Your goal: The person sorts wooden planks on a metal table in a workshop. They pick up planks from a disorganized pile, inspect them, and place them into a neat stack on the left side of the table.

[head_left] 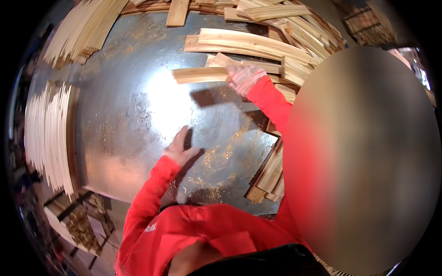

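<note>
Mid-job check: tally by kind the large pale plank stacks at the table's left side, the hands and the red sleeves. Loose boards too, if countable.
Plank stacks: 2 (upper-left stack, mid-left stack)
Hands: 2 (left hand, right hand)
Red sleeves: 2 (left sleeve, right sleeve)
Total: 6
Loose boards: overlapping, uncountable

A red-sleeved person [198, 221] reached over a metal bench [115, 106].
Above the bench's middle, the left hand [178, 149] had its fingers spread; toward the bench's far right, the right hand [246, 78] gripped a pale board [198, 75]. A board heap [251, 43] covered the bench's far-right part, a pale stack [50, 133] lined its left edge, and wood shavings [225, 149] dotted its near half.
</note>
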Tool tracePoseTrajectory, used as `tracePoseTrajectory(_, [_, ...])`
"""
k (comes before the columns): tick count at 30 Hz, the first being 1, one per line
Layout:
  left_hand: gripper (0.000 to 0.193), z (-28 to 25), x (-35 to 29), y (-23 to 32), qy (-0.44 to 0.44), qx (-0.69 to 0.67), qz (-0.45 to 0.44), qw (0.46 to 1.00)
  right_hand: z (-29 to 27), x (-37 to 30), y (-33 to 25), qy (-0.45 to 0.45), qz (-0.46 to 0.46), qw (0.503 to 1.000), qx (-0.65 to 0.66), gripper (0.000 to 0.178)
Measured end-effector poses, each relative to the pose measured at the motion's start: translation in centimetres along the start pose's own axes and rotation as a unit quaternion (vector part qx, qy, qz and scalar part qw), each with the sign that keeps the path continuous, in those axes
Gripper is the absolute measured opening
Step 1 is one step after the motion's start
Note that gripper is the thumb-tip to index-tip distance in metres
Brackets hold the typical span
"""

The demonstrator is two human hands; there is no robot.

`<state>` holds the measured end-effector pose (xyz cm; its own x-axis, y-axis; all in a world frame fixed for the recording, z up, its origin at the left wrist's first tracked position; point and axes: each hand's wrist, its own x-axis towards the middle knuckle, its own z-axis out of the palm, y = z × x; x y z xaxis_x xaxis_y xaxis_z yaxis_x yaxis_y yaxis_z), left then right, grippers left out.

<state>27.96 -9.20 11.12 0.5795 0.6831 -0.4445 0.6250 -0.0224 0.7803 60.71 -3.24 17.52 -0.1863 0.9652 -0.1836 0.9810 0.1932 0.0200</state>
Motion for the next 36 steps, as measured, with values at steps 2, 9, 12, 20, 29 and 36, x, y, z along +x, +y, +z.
tracePoseTrajectory(2, [0.107,4.0,4.5,0.1,0.096,-0.089,0.107,0.986,-5.5,0.7,-5.7,0.139,-0.119,0.981,0.056,0.023])
tracePoseTrajectory(9, [0.044,-0.7,6.8,6.4,0.264,-0.181,0.043,0.947,-13.3,9.9,-3.3,0.127,-0.172,0.829,0.517,0.054])
tracePoseTrajectory(12, [0.032,-0.9,5.8,0.8,0.262,-0.355,0.021,0.897,-8.0,13.8,6.9,0.001,0.006,0.996,0.088,0.092])
tracePoseTrajectory(20, [0.041,1.0,4.8,-10.0,0.167,-0.555,-0.075,0.812,2.7,9.2,14.5,-0.228,0.277,0.925,-0.122,0.118])
tracePoseTrajectory(29, [0.046,-0.8,0.4,-12.4,0.200,-0.596,-0.150,0.763,-1.7,8.5,-1.6,-0.314,0.032,0.949,0.016,0.100])
tracePoseTrajectory(36, [0.042,-1.6,-4.0,-13.6,0.312,-0.409,-0.199,0.834,-0.7,9.0,-14.7,-0.077,0.173,0.908,0.373,0.100])
